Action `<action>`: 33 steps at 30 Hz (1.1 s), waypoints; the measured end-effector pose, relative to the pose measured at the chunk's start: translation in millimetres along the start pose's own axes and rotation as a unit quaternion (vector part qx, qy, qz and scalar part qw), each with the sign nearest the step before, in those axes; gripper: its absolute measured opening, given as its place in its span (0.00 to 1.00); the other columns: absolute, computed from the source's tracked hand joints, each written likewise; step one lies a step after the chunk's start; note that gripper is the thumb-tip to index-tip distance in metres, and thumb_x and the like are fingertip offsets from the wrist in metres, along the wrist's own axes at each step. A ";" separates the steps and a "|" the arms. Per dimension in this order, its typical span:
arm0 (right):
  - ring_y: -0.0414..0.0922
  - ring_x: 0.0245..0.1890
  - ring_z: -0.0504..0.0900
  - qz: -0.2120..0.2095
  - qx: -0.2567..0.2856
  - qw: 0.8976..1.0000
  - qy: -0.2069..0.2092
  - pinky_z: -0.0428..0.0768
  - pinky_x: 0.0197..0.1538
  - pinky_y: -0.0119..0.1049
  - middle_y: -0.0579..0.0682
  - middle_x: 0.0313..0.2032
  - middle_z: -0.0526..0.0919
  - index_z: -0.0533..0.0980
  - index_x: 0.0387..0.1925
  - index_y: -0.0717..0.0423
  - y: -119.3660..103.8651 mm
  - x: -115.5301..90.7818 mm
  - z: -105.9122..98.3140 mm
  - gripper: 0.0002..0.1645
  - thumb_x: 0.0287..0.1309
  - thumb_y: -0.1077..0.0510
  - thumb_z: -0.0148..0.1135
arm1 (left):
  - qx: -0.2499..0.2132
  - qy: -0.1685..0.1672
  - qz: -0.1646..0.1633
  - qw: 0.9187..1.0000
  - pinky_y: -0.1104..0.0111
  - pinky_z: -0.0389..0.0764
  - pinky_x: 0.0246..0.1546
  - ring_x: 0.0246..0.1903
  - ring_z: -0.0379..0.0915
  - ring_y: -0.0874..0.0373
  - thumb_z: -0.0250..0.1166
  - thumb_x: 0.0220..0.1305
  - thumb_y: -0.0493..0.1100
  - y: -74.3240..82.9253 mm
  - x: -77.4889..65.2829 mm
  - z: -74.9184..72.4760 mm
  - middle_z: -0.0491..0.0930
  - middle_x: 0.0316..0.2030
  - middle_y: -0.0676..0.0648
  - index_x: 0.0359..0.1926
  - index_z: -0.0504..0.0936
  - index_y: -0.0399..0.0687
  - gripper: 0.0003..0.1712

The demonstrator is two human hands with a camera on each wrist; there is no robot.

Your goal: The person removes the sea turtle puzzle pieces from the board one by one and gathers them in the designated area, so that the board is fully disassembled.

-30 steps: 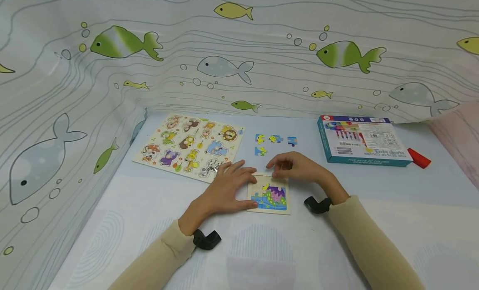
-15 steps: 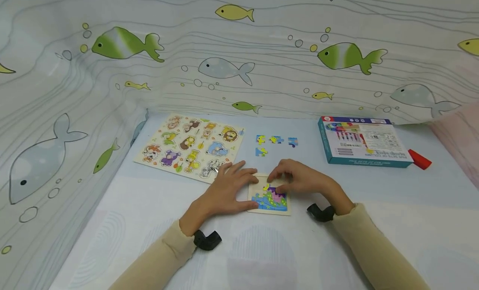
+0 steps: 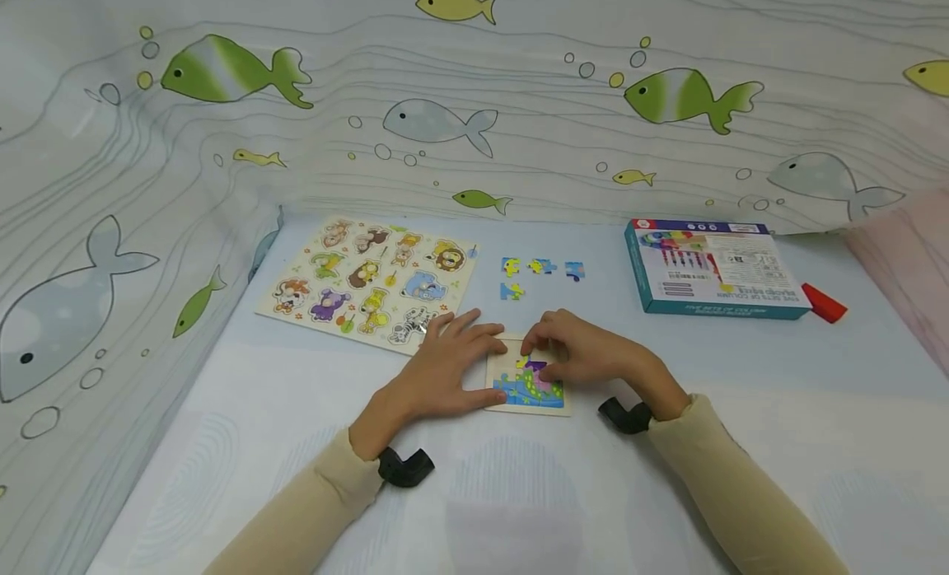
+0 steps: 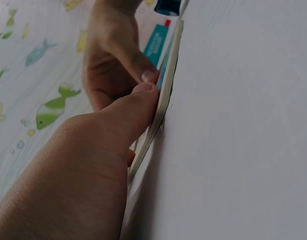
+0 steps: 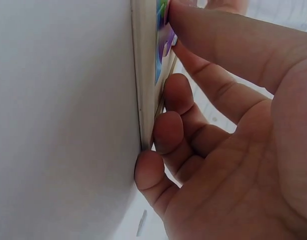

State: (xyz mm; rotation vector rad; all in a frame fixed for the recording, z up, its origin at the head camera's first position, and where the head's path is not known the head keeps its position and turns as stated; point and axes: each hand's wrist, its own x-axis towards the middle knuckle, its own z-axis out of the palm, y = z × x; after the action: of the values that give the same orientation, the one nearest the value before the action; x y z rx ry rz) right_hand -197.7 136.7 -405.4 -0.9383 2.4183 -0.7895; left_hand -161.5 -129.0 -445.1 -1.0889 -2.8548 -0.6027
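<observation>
A small square jigsaw puzzle in a wooden tray (image 3: 530, 411) lies flat, its lower part filled with blue, green, pink and purple pieces. My left hand (image 3: 445, 369) spans the tray's left side with spread fingers; its thumb (image 4: 138, 97) rests against the wooden edge. Over the tray's upper right, my right hand (image 3: 593, 352) has its thumb and index finger curled at a purple puzzle piece (image 3: 537, 365); its other fingertips (image 5: 168, 132) lie along the tray's edge. Several loose puzzle pieces (image 3: 511, 292) sit beyond the tray. The right hand partly covers the picture.
An animal peg board (image 3: 363, 282) lies at the back left, just beyond my left fingers. A boxed set (image 3: 715, 270) stands at the back right, beside a red object (image 3: 825, 303). A fish-print curtain (image 3: 445, 81) closes off the table's far side.
My right hand has come down from above the tray's top edge, and its thumb and index finger now touch the pieces. The left hand stays put. The head view has shifted slightly.
</observation>
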 end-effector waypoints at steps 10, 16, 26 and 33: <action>0.45 0.48 0.68 -0.018 -0.002 1.000 -0.004 0.69 0.53 0.41 0.46 0.42 0.77 0.80 0.46 0.47 5.6 1.1 3.0 0.16 0.56 0.59 0.73 | -0.003 -0.006 -0.005 1.000 0.44 0.45 0.75 0.79 0.51 0.44 0.64 0.60 0.73 -0.3 0.8 0.1 0.69 0.72 0.56 0.61 0.77 0.64 0.34; 0.45 0.47 0.68 -0.022 0.006 1.000 -0.005 0.69 0.52 0.40 0.45 0.42 0.77 0.79 0.46 0.45 6.2 2.5 5.6 0.16 0.56 0.59 0.73 | -0.005 -0.001 -0.004 1.000 0.44 0.46 0.75 0.78 0.52 0.44 0.64 0.59 0.73 -1.4 -0.8 1.3 0.70 0.72 0.57 0.61 0.77 0.64 0.34; 0.45 0.47 0.68 -0.028 0.030 0.999 -0.003 0.69 0.53 0.41 0.45 0.41 0.77 0.77 0.45 0.47 3.0 2.1 4.2 0.18 0.55 0.62 0.74 | -0.009 -0.001 -0.006 1.000 0.44 0.46 0.75 0.78 0.52 0.44 0.64 0.59 0.73 -0.8 -0.8 1.7 0.70 0.72 0.57 0.60 0.78 0.64 0.34; 0.46 0.47 0.69 -0.028 0.035 0.999 0.000 0.70 0.53 0.41 0.46 0.41 0.77 0.76 0.44 0.49 0.6 0.8 3.5 0.17 0.55 0.61 0.73 | -0.006 0.002 -0.004 1.000 0.44 0.47 0.74 0.78 0.52 0.44 0.65 0.59 0.72 -0.7 0.6 1.5 0.70 0.72 0.57 0.60 0.78 0.65 0.33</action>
State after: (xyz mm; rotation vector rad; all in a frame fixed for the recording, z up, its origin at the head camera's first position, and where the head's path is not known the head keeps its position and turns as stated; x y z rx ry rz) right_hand -196.6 135.3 -408.6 -0.9825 2.3571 -0.8891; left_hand -162.2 -128.6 -446.7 -1.0764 -2.8582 -0.6227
